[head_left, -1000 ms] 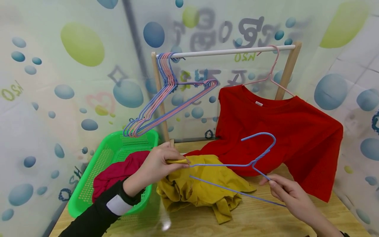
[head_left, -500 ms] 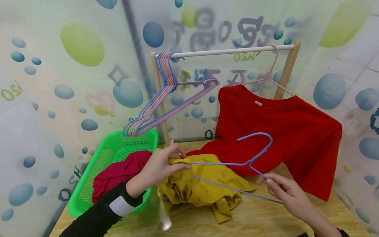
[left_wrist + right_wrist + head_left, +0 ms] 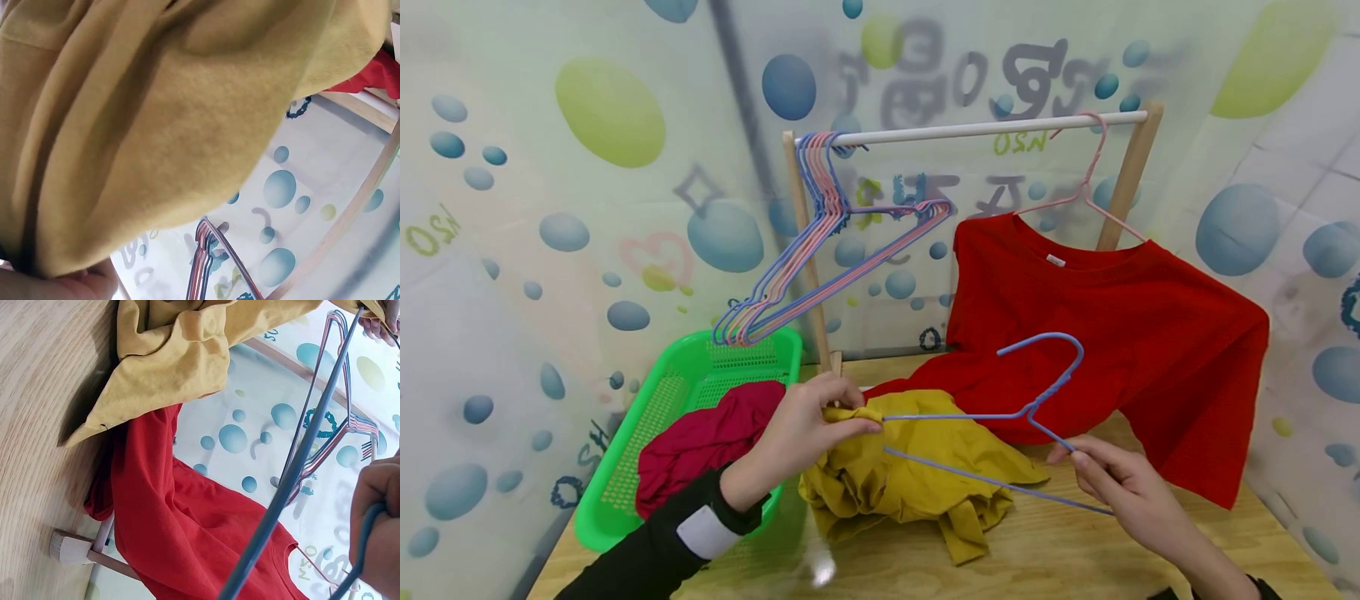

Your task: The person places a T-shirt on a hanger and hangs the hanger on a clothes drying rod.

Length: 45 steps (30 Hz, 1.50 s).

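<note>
My left hand [image 3: 808, 429] pinches the edge of a crumpled yellow garment [image 3: 925, 467], thumb below and fingers above. One end of a blue wire hanger [image 3: 955, 416] goes in at that pinched edge and is hidden by the cloth. With thumb and fingers my right hand [image 3: 1127, 483] grips the hanger's other shoulder, its hook pointing up and left. Most of the yellow garment lies bunched on the table. In the left wrist view the yellow cloth [image 3: 187, 125] fills much of the picture above the fingertips.
A rack with a white rail [image 3: 970, 132] stands behind. Several blue and pink hangers [image 3: 827, 225] hang at its left, a red T-shirt [image 3: 1075, 317] on a pink hanger at its right. At left, a green basket [image 3: 617, 467] holds a dark red garment [image 3: 707, 442].
The blue hanger and my right hand have shifted slightly left, toward the left hand. My left hand has moved a little right, still pinching the yellow edge.
</note>
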Each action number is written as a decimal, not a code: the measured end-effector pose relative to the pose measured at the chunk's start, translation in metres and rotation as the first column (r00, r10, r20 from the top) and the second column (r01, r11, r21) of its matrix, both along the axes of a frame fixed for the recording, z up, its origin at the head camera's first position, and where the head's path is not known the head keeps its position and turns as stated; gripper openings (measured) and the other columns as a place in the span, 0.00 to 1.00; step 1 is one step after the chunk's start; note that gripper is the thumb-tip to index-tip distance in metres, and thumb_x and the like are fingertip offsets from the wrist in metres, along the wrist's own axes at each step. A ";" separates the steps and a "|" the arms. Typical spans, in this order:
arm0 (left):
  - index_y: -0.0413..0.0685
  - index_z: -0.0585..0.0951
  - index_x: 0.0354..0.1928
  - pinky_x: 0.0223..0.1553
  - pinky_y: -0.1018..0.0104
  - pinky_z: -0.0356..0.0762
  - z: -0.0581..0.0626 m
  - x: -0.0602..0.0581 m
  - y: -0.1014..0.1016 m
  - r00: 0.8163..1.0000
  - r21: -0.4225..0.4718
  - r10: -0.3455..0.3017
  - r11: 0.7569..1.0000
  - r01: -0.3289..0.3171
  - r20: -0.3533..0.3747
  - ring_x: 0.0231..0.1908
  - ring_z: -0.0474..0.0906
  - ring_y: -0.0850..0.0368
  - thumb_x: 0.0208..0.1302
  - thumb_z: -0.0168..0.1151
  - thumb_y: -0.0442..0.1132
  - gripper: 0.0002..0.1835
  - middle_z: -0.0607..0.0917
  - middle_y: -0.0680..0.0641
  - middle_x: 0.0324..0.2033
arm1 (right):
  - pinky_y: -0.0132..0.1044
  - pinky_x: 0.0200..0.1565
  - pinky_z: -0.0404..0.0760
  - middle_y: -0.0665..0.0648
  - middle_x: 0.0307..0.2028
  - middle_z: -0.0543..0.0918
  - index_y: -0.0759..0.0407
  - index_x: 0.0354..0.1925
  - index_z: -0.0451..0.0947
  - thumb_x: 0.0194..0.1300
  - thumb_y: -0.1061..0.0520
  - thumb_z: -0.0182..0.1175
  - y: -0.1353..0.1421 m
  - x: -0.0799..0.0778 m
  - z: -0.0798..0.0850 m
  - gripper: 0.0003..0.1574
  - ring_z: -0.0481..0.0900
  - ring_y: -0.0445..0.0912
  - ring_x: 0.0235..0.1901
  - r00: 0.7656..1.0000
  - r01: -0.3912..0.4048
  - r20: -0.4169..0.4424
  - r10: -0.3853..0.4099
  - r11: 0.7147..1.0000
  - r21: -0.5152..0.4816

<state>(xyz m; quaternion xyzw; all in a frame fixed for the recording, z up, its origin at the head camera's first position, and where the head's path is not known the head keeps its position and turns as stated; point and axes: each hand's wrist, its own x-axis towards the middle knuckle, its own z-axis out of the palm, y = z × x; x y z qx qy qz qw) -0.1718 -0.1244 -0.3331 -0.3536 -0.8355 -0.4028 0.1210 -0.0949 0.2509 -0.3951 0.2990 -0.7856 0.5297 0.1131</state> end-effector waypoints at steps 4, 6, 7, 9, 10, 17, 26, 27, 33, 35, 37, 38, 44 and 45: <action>0.54 0.84 0.28 0.25 0.71 0.69 -0.004 0.001 0.001 0.999 -0.016 -0.016 1.000 0.016 -0.043 0.29 0.70 0.66 0.53 0.71 0.47 0.08 0.77 0.62 0.27 | 0.31 0.17 0.61 0.49 0.15 0.57 0.67 0.45 0.75 0.68 0.79 0.41 0.000 0.000 0.000 0.19 0.54 0.41 0.15 1.000 0.008 0.005 -0.008 1.000 0.007; 0.53 0.85 0.28 0.24 0.71 0.67 -0.006 0.002 0.002 0.996 -0.026 -0.021 0.999 0.019 -0.090 0.29 0.69 0.66 0.53 0.71 0.46 0.07 0.77 0.62 0.27 | 0.31 0.18 0.61 0.49 0.15 0.57 0.67 0.45 0.75 0.68 0.79 0.41 0.000 -0.001 0.001 0.19 0.54 0.41 0.15 1.000 0.013 0.002 -0.013 1.000 0.008; 0.53 0.86 0.28 0.26 0.71 0.67 -0.006 0.002 0.002 0.993 -0.032 -0.020 0.999 0.017 -0.119 0.29 0.69 0.66 0.53 0.71 0.46 0.07 0.77 0.62 0.27 | 0.32 0.18 0.61 0.49 0.15 0.57 0.66 0.45 0.75 0.68 0.79 0.41 0.000 -0.001 0.001 0.19 0.55 0.41 0.15 1.000 0.018 0.000 -0.018 1.000 0.009; 0.52 0.87 0.28 0.29 0.69 0.68 -0.007 0.002 0.004 0.986 -0.035 -0.023 0.999 0.017 -0.168 0.30 0.71 0.66 0.52 0.72 0.46 0.07 0.78 0.61 0.27 | 0.31 0.17 0.61 0.49 0.15 0.57 0.65 0.45 0.76 0.68 0.78 0.41 -0.001 -0.001 0.002 0.20 0.54 0.40 0.14 1.000 0.028 -0.002 -0.028 1.000 0.012; 0.52 0.87 0.28 0.30 0.68 0.68 -0.007 0.002 0.004 0.982 -0.035 -0.022 0.999 0.016 -0.189 0.31 0.72 0.66 0.52 0.72 0.46 0.07 0.79 0.61 0.26 | 0.31 0.17 0.61 0.49 0.15 0.57 0.65 0.45 0.76 0.68 0.78 0.41 -0.002 -0.001 0.003 0.20 0.54 0.40 0.15 0.999 0.032 -0.008 -0.031 0.999 0.014; 0.52 0.88 0.26 0.32 0.68 0.66 -0.008 0.001 0.008 0.962 -0.020 -0.005 1.000 0.000 -0.273 0.30 0.73 0.67 0.48 0.75 0.45 0.07 0.82 0.63 0.24 | 0.31 0.17 0.61 0.49 0.15 0.58 0.61 0.45 0.76 0.68 0.78 0.43 -0.004 -0.003 0.006 0.21 0.54 0.40 0.14 0.998 0.047 -0.029 -0.047 0.999 0.024; 0.52 0.88 0.27 0.33 0.70 0.63 -0.008 -0.002 0.011 0.943 -0.014 -0.018 1.000 0.014 -0.331 0.23 0.72 0.73 0.50 0.73 0.46 0.07 0.84 0.62 0.24 | 0.30 0.18 0.62 0.48 0.15 0.59 0.59 0.44 0.76 0.67 0.77 0.45 -0.006 -0.007 0.008 0.20 0.55 0.36 0.15 0.995 0.083 -0.067 -0.080 0.995 0.051; 0.52 0.88 0.27 0.32 0.70 0.64 -0.008 -0.002 0.011 0.942 -0.019 -0.019 1.000 0.013 -0.334 0.22 0.72 0.73 0.50 0.73 0.46 0.07 0.84 0.62 0.24 | 0.30 0.18 0.62 0.48 0.15 0.59 0.60 0.44 0.76 0.67 0.77 0.45 -0.006 -0.008 0.009 0.20 0.55 0.36 0.15 0.994 0.085 -0.073 -0.081 0.995 0.054; 0.52 0.88 0.27 0.30 0.71 0.67 -0.005 -0.002 0.012 0.941 -0.027 -0.009 1.000 0.000 -0.339 0.21 0.72 0.73 0.50 0.73 0.46 0.07 0.84 0.62 0.23 | 0.30 0.17 0.63 0.46 0.15 0.60 0.56 0.43 0.77 0.68 0.76 0.47 -0.010 -0.012 0.014 0.20 0.56 0.34 0.15 0.990 0.111 -0.096 -0.103 0.991 0.078; 0.52 0.88 0.26 0.30 0.71 0.68 -0.004 -0.002 0.012 0.940 -0.029 -0.008 1.000 -0.003 -0.341 0.21 0.72 0.73 0.50 0.73 0.46 0.07 0.83 0.62 0.22 | 0.30 0.17 0.63 0.46 0.15 0.60 0.53 0.43 0.77 0.67 0.75 0.48 -0.013 -0.012 0.015 0.20 0.56 0.34 0.15 0.988 0.124 -0.104 -0.115 0.989 0.085; 0.52 0.88 0.26 0.29 0.72 0.68 -0.004 -0.002 0.014 0.940 -0.029 -0.015 1.000 0.006 -0.340 0.22 0.73 0.72 0.51 0.73 0.46 0.07 0.84 0.61 0.22 | 0.29 0.17 0.63 0.45 0.14 0.60 0.52 0.42 0.77 0.67 0.75 0.49 -0.015 -0.012 0.016 0.21 0.56 0.34 0.14 0.985 0.137 -0.119 -0.125 0.986 0.098; 0.52 0.88 0.26 0.28 0.73 0.68 -0.004 -0.002 0.015 0.941 -0.027 -0.022 1.000 0.014 -0.337 0.22 0.73 0.72 0.51 0.73 0.46 0.07 0.84 0.61 0.22 | 0.28 0.17 0.63 0.45 0.14 0.60 0.52 0.42 0.77 0.66 0.75 0.50 -0.017 -0.012 0.016 0.20 0.56 0.33 0.14 0.984 0.142 -0.124 -0.129 0.984 0.104; 0.50 0.87 0.26 0.22 0.79 0.66 -0.005 -0.003 0.019 0.950 -0.007 -0.048 0.999 0.048 -0.309 0.20 0.70 0.75 0.53 0.72 0.45 0.07 0.83 0.60 0.22 | 0.27 0.16 0.62 0.43 0.14 0.59 0.50 0.43 0.78 0.67 0.73 0.51 -0.023 -0.012 0.019 0.19 0.55 0.31 0.14 0.983 0.159 -0.119 -0.143 0.977 0.140; 0.51 0.87 0.26 0.22 0.80 0.65 -0.006 -0.002 0.019 0.951 -0.007 -0.046 0.999 0.045 -0.307 0.19 0.69 0.75 0.53 0.72 0.45 0.07 0.83 0.60 0.22 | 0.27 0.17 0.63 0.42 0.15 0.60 0.49 0.43 0.77 0.67 0.72 0.51 -0.024 -0.013 0.019 0.19 0.55 0.31 0.14 0.983 0.158 -0.115 -0.142 0.977 0.143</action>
